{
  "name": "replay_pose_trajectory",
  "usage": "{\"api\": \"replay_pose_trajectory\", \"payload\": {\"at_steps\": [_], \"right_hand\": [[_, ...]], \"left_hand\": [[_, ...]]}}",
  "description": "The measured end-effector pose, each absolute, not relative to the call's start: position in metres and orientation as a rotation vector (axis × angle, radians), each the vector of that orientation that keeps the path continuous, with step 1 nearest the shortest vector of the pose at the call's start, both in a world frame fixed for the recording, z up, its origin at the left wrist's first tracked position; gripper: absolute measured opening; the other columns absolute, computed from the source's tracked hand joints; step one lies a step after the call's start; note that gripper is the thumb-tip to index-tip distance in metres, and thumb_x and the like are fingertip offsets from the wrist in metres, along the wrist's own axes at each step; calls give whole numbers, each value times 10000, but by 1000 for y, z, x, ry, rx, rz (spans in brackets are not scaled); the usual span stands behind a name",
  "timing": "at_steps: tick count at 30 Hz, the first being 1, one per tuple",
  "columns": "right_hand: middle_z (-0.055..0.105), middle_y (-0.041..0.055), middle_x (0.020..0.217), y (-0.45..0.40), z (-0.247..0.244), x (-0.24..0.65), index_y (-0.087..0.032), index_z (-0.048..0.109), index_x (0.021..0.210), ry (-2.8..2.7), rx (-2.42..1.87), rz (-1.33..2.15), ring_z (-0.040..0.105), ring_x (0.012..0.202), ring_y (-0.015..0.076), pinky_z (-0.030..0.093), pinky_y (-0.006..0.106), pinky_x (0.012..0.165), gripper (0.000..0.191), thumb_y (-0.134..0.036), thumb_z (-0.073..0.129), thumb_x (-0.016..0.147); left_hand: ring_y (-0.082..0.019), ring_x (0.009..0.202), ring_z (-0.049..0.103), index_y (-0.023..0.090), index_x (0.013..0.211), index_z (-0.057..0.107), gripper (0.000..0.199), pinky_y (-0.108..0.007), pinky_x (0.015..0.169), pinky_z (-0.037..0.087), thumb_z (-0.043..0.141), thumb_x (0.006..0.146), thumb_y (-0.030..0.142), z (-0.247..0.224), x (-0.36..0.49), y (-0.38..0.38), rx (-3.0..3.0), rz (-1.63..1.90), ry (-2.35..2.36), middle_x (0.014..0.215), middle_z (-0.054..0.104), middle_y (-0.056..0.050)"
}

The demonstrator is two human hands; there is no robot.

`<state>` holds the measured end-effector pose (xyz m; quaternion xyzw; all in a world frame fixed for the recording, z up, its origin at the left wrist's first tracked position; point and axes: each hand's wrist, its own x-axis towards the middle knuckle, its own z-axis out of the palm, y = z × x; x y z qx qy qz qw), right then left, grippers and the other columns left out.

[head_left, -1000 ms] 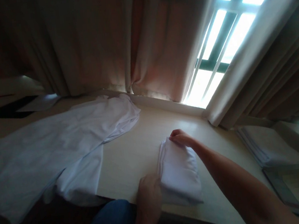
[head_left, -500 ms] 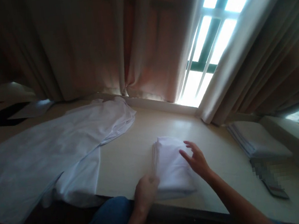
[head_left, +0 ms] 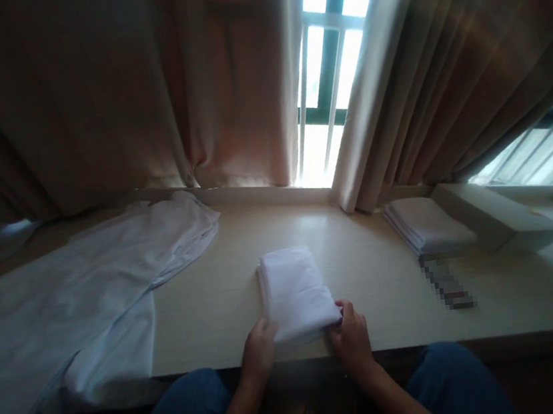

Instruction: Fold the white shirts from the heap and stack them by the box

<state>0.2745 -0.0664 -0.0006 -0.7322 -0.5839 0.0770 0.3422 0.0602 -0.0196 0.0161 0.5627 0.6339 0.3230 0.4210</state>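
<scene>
A folded white cloth (head_left: 296, 288), several layers thick, lies on the pale table (head_left: 209, 316) in front of me. At its near left corner is my left hand (head_left: 261, 351), slightly blurred, with the fingers closed on the edge. My right hand (head_left: 348, 334) pinches the near right corner between thumb and fingers. To the left, a large heap of loose white cloth (head_left: 97, 269) spreads over the table and hangs past its front edge.
On the right lie another folded white stack (head_left: 427, 225), a pale box (head_left: 502, 216) and a dark flat object (head_left: 447, 283), partly pixelated. Curtains (head_left: 237, 91) and a barred window (head_left: 323, 73) stand behind the table. My knees (head_left: 194, 398) are under its front edge.
My right hand has come down from above the cloth's right side to its near right corner and closed there. My left hand stays by the near left corner. The view has turned right.
</scene>
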Motion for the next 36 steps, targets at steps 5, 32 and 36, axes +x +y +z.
{"api": "replay_pose_trajectory", "payload": {"at_steps": [5, 32, 36], "right_hand": [[627, 84, 916, -71, -4, 274, -171, 465, 1142, -1476, -1939, 175, 563, 824, 264, 408, 347, 748, 385, -159, 490, 758], [586, 58, 798, -75, 2, 296, -198, 534, 821, -1470, -2095, 29, 537, 817, 234, 345, 322, 767, 52, -244, 551, 839], [577, 44, 795, -75, 5, 294, -200, 531, 753, -1429, -2152, -15, 511, 816, 215, 323, 318, 760, 75, -207, 569, 817]], "left_hand": [[-151, 657, 475, 220, 671, 462, 244, -247, 615, 329, 385, 825, 393, 15, 63, -26, 1459, 806, 1627, 636, 492, 34], [-205, 808, 624, 224, 813, 533, 193, -278, 723, 445, 577, 726, 390, 17, 74, -36, 1591, 728, 1768, 811, 650, -29], [-231, 797, 617, 191, 928, 542, 255, -347, 761, 471, 560, 779, 397, 10, 79, -44, 1735, 729, 1920, 833, 629, -58]]}}
